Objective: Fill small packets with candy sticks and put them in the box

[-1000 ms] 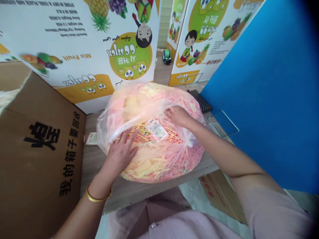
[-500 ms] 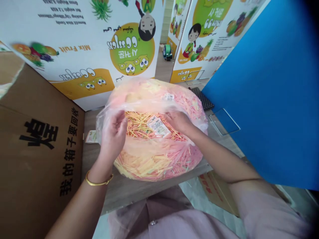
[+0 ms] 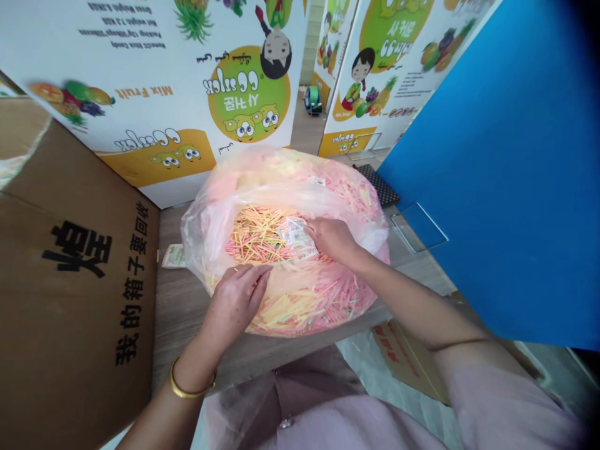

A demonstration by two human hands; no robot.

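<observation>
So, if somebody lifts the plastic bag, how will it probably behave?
The bag would likely sag and fold, since its plastic looks thin and wrinkled. It may be rather heavy, being packed with thin sticks. Some sticks might spill, because it is open on top.

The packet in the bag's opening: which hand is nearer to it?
Right. The right hand is at the right edge of the packet; the left hand is lower left, at the bag.

We're walled in by the brown carton [image 3: 79, 325] at frame left, printed carton [image 3: 159, 115] upper left, blue panel [image 3: 501, 187] right. Bag [image 3: 300, 290] opens upward mid-frame; right hand [image 3: 332, 239] obstructs its right end, left hand [image 3: 239, 297] its lower-left rim.
</observation>
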